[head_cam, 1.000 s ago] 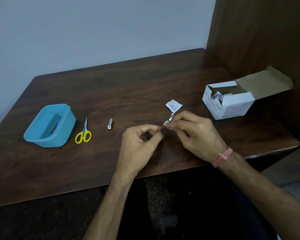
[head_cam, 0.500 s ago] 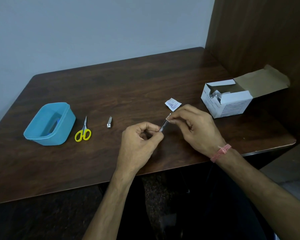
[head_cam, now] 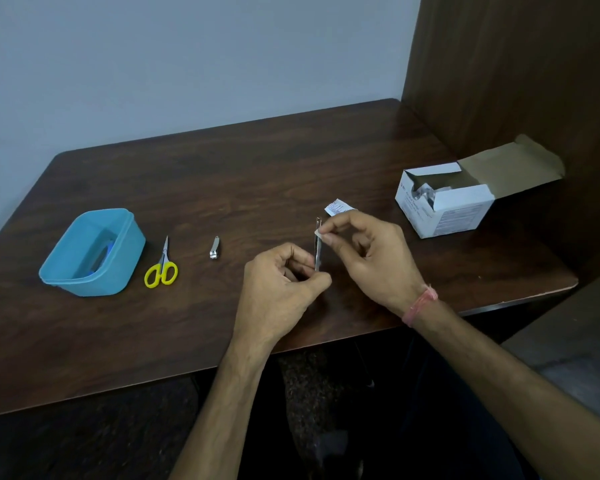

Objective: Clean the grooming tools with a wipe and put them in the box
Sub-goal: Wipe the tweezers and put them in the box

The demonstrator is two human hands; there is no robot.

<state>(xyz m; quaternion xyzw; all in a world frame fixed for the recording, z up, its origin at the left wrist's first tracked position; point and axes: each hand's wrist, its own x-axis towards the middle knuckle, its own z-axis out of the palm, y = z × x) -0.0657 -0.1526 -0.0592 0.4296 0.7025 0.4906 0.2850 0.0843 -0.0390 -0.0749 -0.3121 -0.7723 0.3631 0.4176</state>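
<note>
A slim metal tool (head_cam: 317,249) was held upright above the table (head_cam: 222,168), its lower end pinched by the left hand (head_cam: 278,289). A small wipe (head_cam: 317,233) was pinched against its upper part by the right hand (head_cam: 371,258). The blue box (head_cam: 87,254) stood well apart to the left.

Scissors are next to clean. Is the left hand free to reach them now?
Probably not yet: the left hand grips the tweezers. The table toward the scissors holds only the nail clipper.

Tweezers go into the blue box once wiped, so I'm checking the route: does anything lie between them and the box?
Yes: the nail clipper and scissors lie on the table between the tweezers and the blue box.
</note>
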